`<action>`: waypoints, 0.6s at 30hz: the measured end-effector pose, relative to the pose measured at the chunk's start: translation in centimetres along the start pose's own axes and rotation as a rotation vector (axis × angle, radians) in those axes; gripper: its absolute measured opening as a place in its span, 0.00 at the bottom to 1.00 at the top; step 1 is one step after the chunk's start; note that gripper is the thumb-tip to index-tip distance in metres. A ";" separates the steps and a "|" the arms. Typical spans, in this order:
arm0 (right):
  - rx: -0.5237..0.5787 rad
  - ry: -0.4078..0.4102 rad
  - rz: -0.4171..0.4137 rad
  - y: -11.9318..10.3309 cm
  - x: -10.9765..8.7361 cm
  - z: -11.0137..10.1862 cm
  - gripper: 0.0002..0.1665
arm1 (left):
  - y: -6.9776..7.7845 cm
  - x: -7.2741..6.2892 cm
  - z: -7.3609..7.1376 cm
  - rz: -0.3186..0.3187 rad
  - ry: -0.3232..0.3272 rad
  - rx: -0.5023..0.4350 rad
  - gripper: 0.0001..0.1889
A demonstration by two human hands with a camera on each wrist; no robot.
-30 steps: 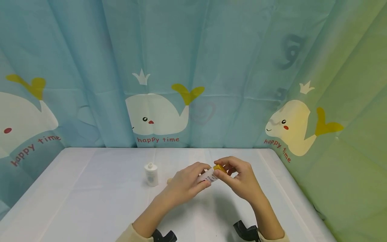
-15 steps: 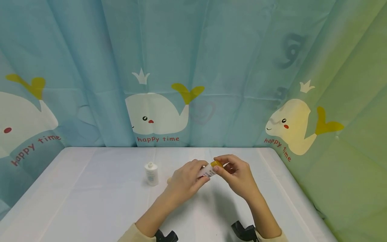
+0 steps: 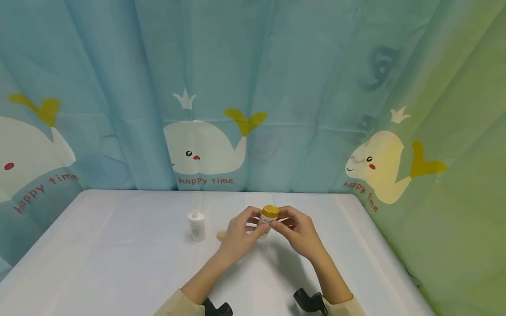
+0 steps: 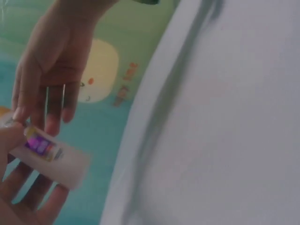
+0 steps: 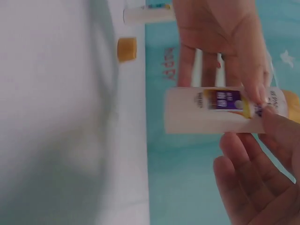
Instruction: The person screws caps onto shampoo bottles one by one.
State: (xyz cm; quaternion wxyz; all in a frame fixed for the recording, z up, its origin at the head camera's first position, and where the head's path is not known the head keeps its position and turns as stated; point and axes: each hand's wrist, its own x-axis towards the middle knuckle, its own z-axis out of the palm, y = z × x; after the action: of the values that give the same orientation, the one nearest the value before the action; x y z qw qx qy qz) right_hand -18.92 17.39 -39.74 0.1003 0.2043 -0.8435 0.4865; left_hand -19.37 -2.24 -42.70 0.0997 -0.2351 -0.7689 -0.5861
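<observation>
Righting the yellow-capped bottle (image 5: pixel 225 116), left hand (image 3: pixel 239 235) and right hand (image 3: pixel 301 235) are pinching it, likely finishing capping and needing steady lowering.

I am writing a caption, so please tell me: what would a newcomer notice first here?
Probably the yellow-capped bottle, held between the left hand and right hand above the table. Then the white whales on the curtain behind, and the second bottle standing on the table, further left.
</observation>
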 end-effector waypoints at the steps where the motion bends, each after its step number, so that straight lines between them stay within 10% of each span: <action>1: -0.007 -0.004 0.005 0.2 0.0 -0.1 0.14 | -0.3 0.1 0.2 -0.023 -0.003 -0.023 0.14; 18: -0.111 -0.019 0.149 2.8 0.2 -0.4 0.16 | -3.0 1.5 2.4 -0.118 -0.095 0.030 0.15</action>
State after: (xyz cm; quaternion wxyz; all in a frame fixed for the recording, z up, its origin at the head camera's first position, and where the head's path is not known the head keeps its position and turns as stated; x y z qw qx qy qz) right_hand -20.39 18.91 -41.65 0.0669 0.1396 -0.8831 0.4429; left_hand -21.78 -0.24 -45.32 0.0320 -0.2153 -0.7941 -0.5675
